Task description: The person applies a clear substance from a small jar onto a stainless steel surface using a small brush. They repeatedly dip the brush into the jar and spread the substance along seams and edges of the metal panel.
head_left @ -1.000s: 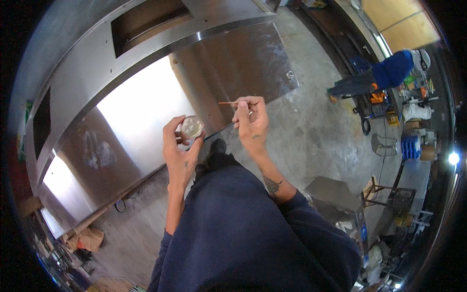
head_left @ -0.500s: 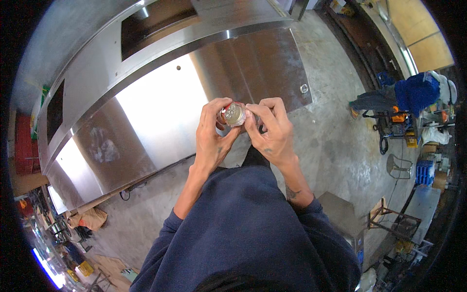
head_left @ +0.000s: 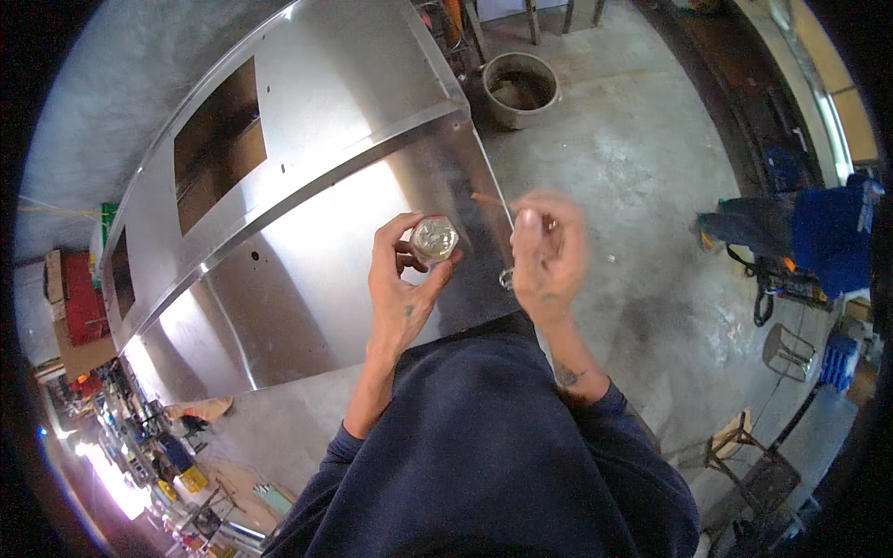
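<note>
In my left hand (head_left: 402, 279) is a small round container (head_left: 434, 239) with a faceted rim, a pale silvery top and a trace of red on its far side. Thumb and fingers curve around it, the top facing up. My right hand (head_left: 551, 251) is apart from it, to the right, blurred by motion with its fingers curled in. A thin orange strip (head_left: 484, 198) sticks out leftward from those fingers; its kind is too smeared to make out. Beyond both hands stands a large stainless steel cabinet (head_left: 307, 270), with a small round lock (head_left: 506, 279) near its right edge.
Rectangular openings (head_left: 219, 144) are cut in the cabinet's upper face. A grey bucket (head_left: 521, 88) stands on the concrete floor (head_left: 633, 186) past its far corner. Blue cloth (head_left: 823, 242) and a metal stool (head_left: 789, 353) are at the right. Clutter lines the lower left.
My right hand has come away from the container and moved right, with the orange strip now showing at its fingers. The view has shifted, bringing the bucket into sight.
</note>
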The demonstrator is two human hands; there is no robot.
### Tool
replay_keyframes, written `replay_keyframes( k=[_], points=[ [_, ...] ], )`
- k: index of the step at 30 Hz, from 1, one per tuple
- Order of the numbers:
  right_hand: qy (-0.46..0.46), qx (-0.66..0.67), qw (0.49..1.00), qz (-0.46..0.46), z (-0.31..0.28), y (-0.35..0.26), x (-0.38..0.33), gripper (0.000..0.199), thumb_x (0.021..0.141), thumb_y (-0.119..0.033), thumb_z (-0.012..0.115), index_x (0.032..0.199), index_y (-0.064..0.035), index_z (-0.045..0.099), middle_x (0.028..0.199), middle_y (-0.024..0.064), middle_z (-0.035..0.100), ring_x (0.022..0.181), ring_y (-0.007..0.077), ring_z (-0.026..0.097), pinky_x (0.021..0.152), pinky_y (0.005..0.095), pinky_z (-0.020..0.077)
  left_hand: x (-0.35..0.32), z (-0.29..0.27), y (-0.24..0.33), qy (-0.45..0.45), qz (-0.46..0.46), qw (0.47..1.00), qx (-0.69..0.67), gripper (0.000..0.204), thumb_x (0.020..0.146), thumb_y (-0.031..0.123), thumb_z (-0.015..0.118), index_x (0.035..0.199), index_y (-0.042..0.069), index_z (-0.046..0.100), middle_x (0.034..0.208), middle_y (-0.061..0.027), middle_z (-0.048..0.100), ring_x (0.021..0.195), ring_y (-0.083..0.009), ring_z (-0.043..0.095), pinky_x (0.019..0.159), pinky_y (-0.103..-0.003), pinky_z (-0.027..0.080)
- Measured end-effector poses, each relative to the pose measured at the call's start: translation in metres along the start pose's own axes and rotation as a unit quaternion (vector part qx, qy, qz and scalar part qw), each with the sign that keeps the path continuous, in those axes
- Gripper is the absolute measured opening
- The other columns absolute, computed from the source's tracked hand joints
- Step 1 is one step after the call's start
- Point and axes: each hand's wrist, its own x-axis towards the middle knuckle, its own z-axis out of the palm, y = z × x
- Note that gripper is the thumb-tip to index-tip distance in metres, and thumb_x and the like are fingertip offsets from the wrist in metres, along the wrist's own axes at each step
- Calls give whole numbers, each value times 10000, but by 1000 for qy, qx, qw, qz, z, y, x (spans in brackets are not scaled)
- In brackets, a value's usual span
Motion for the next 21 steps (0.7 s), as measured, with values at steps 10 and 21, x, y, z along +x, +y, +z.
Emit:
replay_keyframes(
  k=[10, 21],
  points=[
    [144, 289, 883, 342, 44, 177, 86, 126, 1174, -173, 573, 1186, -50, 551, 1096, 101, 721, 815, 144, 662, 730, 311, 572, 23, 23, 4, 41, -53, 997, -46, 730, 896, -3, 913, 1507, 34, 517, 1519, -164, 578, 1313, -253, 653, 1066, -386, 596],
    [90, 316, 862, 387, 73, 211, 89, 155, 1191, -205, 556, 1178, -52, 539, 1125, 129, 722, 868, 173, 722, 788, 336, 601, 34, 39, 3, 11, -39, 999, -7, 767, 850, -60, 926, 1496, 43, 524, 1561, -184, 537, 1441, -284, 566, 1190, -426, 540]
  ],
)
